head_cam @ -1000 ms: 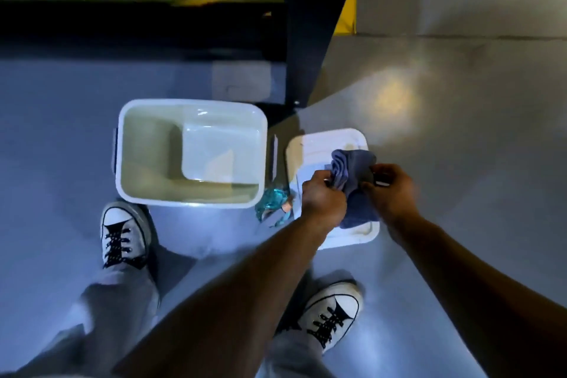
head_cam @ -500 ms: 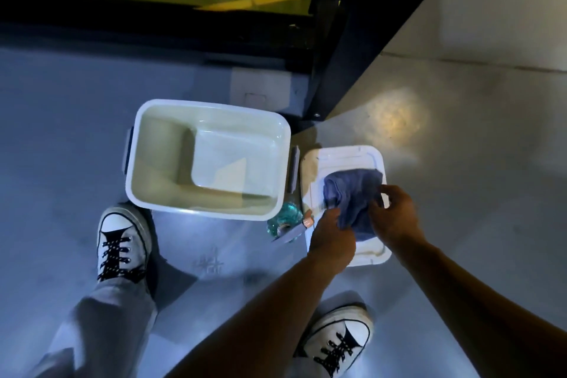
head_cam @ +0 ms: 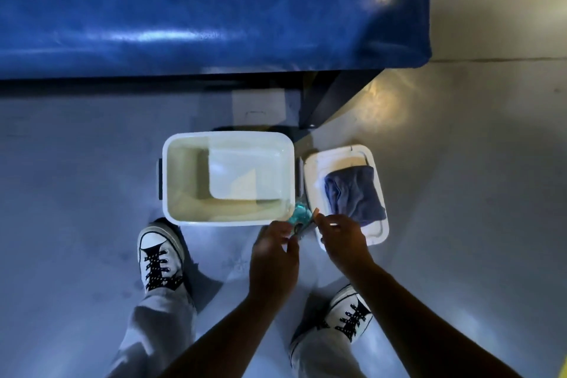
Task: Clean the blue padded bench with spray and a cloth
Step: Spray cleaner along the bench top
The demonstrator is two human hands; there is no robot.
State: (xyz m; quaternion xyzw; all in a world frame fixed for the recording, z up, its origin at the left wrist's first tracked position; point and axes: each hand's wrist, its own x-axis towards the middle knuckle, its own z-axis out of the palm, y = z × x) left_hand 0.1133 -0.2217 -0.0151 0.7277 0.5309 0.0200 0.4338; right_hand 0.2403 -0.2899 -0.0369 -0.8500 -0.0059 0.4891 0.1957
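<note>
- The blue padded bench (head_cam: 211,9) filled the top of the view, its dark leg (head_cam: 325,101) standing on the grey floor (head_cam: 460,163).
- A white tub (head_cam: 228,178) sat on the floor just below the bench edge, open-topped.
- Just beside the tub's right side lay a white lid (head_cam: 337,156), and a folded blue-grey cloth (head_cam: 354,195) rested on it, in neither hand.
- A teal spray bottle (head_cam: 300,216) lay in the gap between tub and lid.
- The left hand (head_cam: 273,261) reached toward the bottle with fingers loosely curled; whether it gripped the bottle could not be told.
- The right hand (head_cam: 340,239) hovered over the lid's near edge, fingers partly curled, its grasp equally unclear.
- 2 white sneakers (head_cam: 159,255) stood on the floor below.
</note>
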